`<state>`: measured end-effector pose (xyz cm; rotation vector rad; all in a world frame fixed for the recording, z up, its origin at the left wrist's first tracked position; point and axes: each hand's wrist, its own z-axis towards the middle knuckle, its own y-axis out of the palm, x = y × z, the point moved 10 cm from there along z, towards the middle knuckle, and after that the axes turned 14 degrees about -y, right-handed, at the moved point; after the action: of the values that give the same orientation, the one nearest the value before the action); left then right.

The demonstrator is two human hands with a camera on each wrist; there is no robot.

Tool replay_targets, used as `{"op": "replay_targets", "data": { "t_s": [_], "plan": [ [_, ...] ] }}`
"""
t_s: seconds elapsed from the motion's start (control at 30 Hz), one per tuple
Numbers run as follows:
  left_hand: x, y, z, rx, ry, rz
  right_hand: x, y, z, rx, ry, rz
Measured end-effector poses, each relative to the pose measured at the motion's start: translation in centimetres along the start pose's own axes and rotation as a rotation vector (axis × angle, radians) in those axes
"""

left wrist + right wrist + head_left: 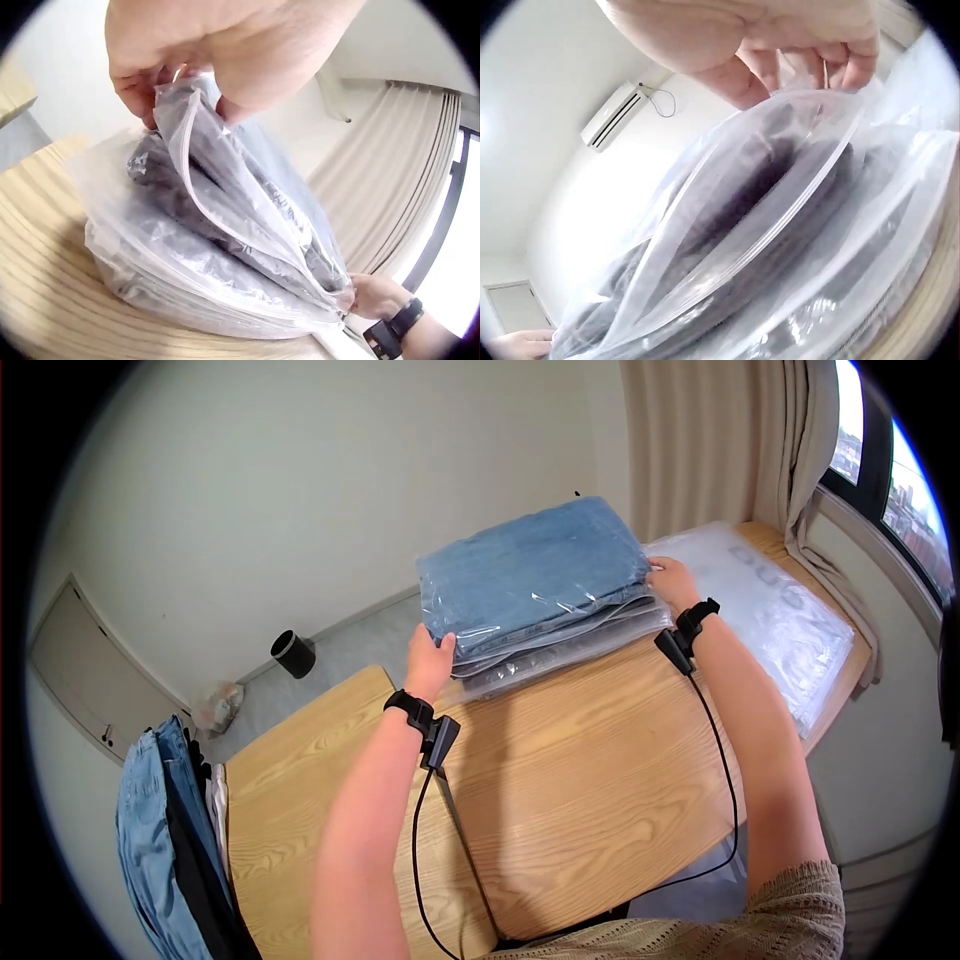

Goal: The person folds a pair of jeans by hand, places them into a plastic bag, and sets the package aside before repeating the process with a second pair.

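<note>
Head view: the clear plastic zip bag of folded blue jeans sits on top of a stack of more bagged clothes, far side of the light wooden table. Left hand pinches the bag's near-left corner, right hand pinches its right corner. Flat empty clear bags lie just to the right.

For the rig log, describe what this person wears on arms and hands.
Left hand and right hand are bare, no gloves; forearms uncovered. Each wrist carries a black strap with a small black boxy camera clipped beneath. A thin black cable trails from each camera toward the body. A beige knitted sleeve shows at the right upper arm.
</note>
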<state>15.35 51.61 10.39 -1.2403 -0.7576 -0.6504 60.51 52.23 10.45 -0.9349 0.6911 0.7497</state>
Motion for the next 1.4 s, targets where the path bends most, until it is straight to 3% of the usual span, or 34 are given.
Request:
{"op": "replay_targets", "data": {
  "t_s": [0.07, 0.13, 0.2, 0.3, 0.37, 0.47, 0.6, 0.67, 0.77, 0.83, 0.9, 1.0, 1.07, 1.1, 1.17, 1.23, 1.27, 1.3, 1.4],
  "plan": [
    [0.3, -0.2, -0.5, -0.042, -0.014, -0.054, -0.3, -0.9, -0.9, 0.121, 0.000, -0.070],
    [-0.1, -2.5, -0.7, 0.145, -0.055, 0.069, -2.3, -1.5, -2.1, 0.167, -0.015, -0.072],
    [-0.4, -3.8, -1.2, 0.149, -0.068, 0.055, -4.6, -2.4, -3.6, 0.215, -0.031, -0.073],
    [-0.9, -6.4, -2.5, 0.168, -0.084, 0.079, -6.6, -1.8, -5.7, 0.136, 0.030, 0.029],
    [-1.4, -8.9, -3.7, 0.183, -0.094, 0.118, -7.2, 0.2, -7.1, 0.043, 0.083, 0.310],
    [-3.0, -13.2, -5.3, 0.184, -0.138, 0.199, -9.0, 2.4, -10.0, -0.031, 0.229, 0.408],
    [-5.7, -21.6, -7.7, 0.273, -0.138, 0.260, -12.4, 6.3, -14.0, -0.065, 0.217, 0.470],
    [-6.4, -25.7, -10.9, 0.300, -0.188, 0.222, -15.1, 10.3, -16.6, -0.279, 0.199, 0.414],
    [-9.5, -31.6, -15.3, 0.264, -0.233, 0.354, -20.3, 15.8, -22.4, -0.427, 0.080, 0.455],
    [-12.1, -35.9, -19.2, 0.388, -0.142, 0.506, -23.7, 19.8, -27.3, -0.563, 0.132, 0.537],
    [-14.6, -40.6, -23.8, 0.441, -0.255, 0.563, -27.1, 23.9, -31.7, -0.700, 0.096, 0.554],
    [-20.0, -45.7, -30.2, 0.393, -0.505, 0.386, -29.0, 31.8, -38.7, -0.935, 0.083, 0.584],
    [-23.5, -49.4, -35.0, 0.488, -0.572, 0.397, -30.4, 36.8, -45.0, -1.126, 0.260, 0.846],
    [-24.9, -51.5, -37.6, 0.551, -0.604, 0.424, -31.6, 37.7, -46.9, -1.168, 0.249, 0.841],
    [-27.6, -54.5, -42.2, 0.636, -0.667, 0.491, -33.1, 38.9, -50.2, -1.136, 0.434, 0.963],
    [-31.4, -57.6, -46.2, 0.733, -0.698, 0.576, -34.1, 41.0, -52.2, -1.185, 0.455, 1.011],
    [-32.6, -58.7, -48.1, 0.767, -0.717, 0.630, -34.1, 41.5, -52.6, -1.101, 0.506, 1.056],
    [-33.2, -59.2, -49.8, 0.745, -0.848, 0.627, -34.0, 41.8, -52.9, -1.012, 0.558, 1.098],
    [-35.3, -60.9, -53.9, 0.898, -1.003, 0.652, -34.4, 40.9, -53.5, -0.922, 0.467, 1.132]
  ]
}}
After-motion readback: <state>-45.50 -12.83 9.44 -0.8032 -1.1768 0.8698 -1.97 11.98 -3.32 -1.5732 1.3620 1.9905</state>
